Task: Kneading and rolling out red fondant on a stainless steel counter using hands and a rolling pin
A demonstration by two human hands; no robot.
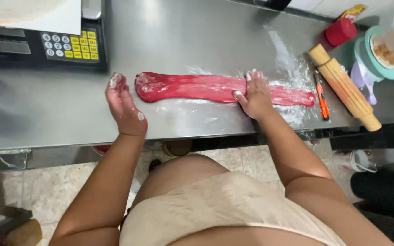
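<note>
A long flat strip of red dough (pixel 192 86) lies across the steel table (pixel 169 36), dusted with white flour. My right hand (pixel 255 94) presses flat on the strip right of its middle, fingers spread. My left hand (pixel 125 105) stands on edge just left of the strip's rounded left end, fingers together, floury, and holds nothing. I cannot tell if it touches the dough.
A wooden rolling pin (pixel 345 86) lies at the right, with an orange craft knife (pixel 322 96) beside it. Behind it are a red lidded jar (pixel 341 32) and teal and white tubs (pixel 384 50). A weighing scale with a keypad (pixel 69 44) stands at the back left.
</note>
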